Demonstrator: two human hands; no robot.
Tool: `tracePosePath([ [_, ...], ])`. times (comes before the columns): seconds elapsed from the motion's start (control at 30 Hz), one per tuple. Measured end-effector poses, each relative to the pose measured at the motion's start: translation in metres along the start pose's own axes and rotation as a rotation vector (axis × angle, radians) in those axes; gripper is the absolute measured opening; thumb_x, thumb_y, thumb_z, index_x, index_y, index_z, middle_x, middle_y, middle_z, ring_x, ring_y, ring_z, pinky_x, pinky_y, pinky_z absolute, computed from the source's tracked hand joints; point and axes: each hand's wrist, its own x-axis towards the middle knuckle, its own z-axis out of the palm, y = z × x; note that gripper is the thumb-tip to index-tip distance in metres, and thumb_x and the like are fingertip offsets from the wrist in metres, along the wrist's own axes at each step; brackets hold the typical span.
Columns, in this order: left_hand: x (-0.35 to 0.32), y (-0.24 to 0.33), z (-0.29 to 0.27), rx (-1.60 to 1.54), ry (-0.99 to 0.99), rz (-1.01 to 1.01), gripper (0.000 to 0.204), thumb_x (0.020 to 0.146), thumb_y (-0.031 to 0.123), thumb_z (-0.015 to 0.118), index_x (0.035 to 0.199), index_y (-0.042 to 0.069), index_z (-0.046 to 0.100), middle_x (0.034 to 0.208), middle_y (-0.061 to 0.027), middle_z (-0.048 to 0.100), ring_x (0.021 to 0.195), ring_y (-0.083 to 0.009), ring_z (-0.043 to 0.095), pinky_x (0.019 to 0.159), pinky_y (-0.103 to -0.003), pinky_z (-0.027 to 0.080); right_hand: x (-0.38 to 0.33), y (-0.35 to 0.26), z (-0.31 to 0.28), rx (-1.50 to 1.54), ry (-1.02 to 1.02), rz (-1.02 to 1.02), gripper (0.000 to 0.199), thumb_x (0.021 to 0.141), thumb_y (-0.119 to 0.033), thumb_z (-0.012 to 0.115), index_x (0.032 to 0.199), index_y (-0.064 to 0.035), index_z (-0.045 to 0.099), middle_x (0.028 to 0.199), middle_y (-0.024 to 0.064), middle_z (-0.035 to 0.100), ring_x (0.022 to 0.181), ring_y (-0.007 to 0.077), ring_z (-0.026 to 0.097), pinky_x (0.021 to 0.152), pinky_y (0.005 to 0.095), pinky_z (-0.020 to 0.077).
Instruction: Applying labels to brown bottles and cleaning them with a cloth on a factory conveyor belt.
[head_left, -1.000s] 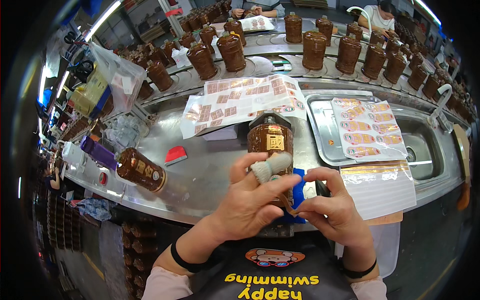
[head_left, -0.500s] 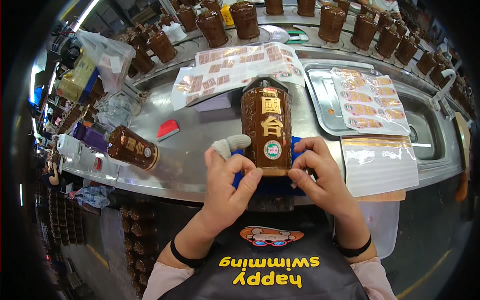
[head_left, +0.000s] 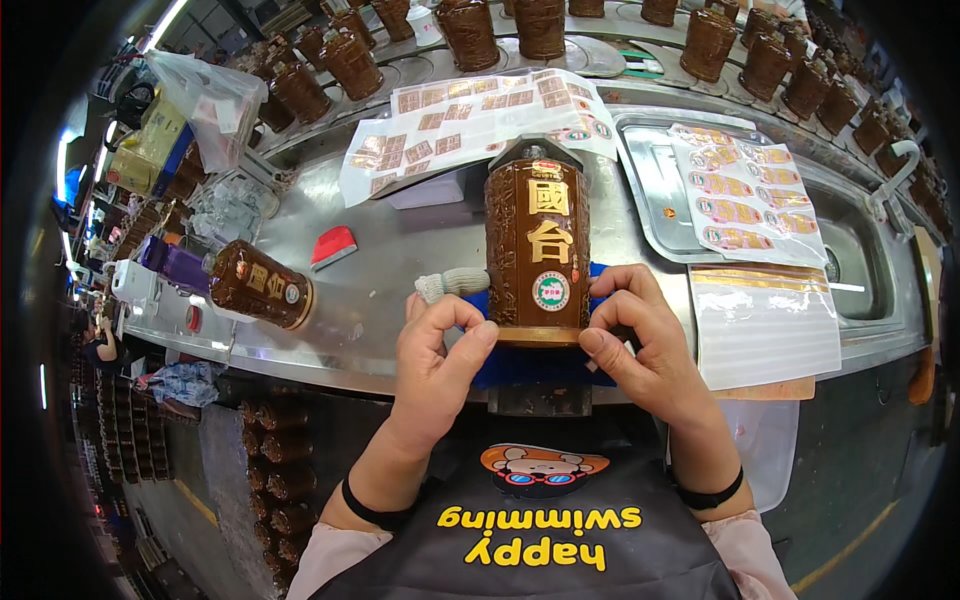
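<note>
The metal bench (head_left: 405, 270) carries a brown bottle (head_left: 255, 282), a small red wedge (head_left: 333, 246) and a metal tray (head_left: 652, 190).

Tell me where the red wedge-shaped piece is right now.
In the head view, the red wedge-shaped piece lies left of centre on the metal worktop, between one brown bottle farther left and the central brown bottle.

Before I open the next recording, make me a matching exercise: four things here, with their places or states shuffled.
Things:
1. left hand
2. right hand
3. metal tray
4. red-and-grey piece

Places or states:
A. partly under a label sheet
B. at the lower right of the bottle between the hands
C. flat on the bench
D. wearing a white finger cover

Pairs: 1-D, 2-B, 3-A, 4-C
</note>
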Motion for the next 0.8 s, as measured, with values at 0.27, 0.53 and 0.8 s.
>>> tracePosePath([
  [0.27, -0.004, -0.005, -0.009, -0.067, -0.004, -0.064, 0.010, 0.085, 0.011, 0.062, 0.079, 0.004, 0.058, 0.082, -0.0031, 0.056, 0.095, -0.0185, 0.044, 0.088, -0.032, 0.034, 0.001, -0.003, 0.002, -0.072, 0.000, -0.024, 0.018, 0.086, -0.014, 0.070, 0.082, -0.0012, 0.058, 0.104, 0.0162, 0.050, 0.098, 0.0281, 0.053, 0.082, 0.0331, 0.0451],
  [0.53, -0.001, -0.016, -0.008, -0.131, 0.054, -0.076, 0.014, 0.089, 0.014, 0.059, 0.096, 0.002, 0.058, 0.096, -0.0063, 0.057, 0.102, -0.0164, 0.047, 0.092, -0.030, 0.036, 0.001, -0.003, 0.003, -0.085, 0.004, -0.025, 0.017, 0.085, -0.014, 0.070, 0.082, -0.0015, 0.058, 0.103, 0.0163, 0.050, 0.099, 0.0285, 0.053, 0.081, 0.0335, 0.0451],
  [0.8, 0.005, -0.007, 0.010, 0.059, -0.004, 0.127, 0.042, 0.094, 0.027, 0.061, 0.126, 0.002, 0.050, 0.120, -0.0130, 0.048, 0.113, -0.0208, 0.046, 0.100, -0.034, 0.035, 0.001, -0.002, 0.002, -0.085, 0.012, -0.032, 0.017, 0.085, -0.013, 0.070, 0.082, -0.0014, 0.058, 0.103, 0.0160, 0.050, 0.099, 0.0285, 0.053, 0.084, 0.0336, 0.0444],
])
